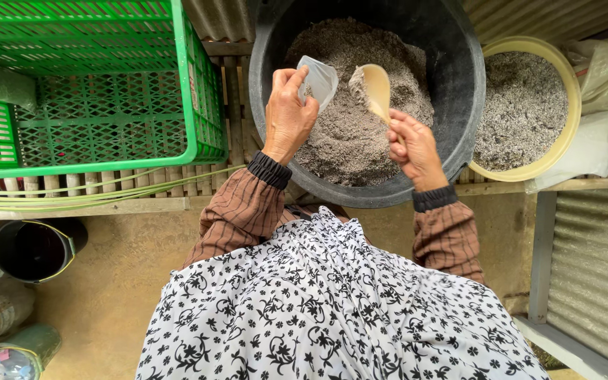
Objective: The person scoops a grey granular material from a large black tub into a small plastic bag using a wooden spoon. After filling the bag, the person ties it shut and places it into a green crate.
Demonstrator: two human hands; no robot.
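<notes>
Clear bag (318, 81) pinched open in left hand (288, 112); right hand (413, 149) grips scoop (373, 90) of grey mix over black tub (459, 84).

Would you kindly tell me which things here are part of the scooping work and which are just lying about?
In use:
left hand holding clear bag
right hand holding pale scoop
black tub of grey mix

Lying about:
green crate
yellow basin of similar mix
dark bucket
</notes>
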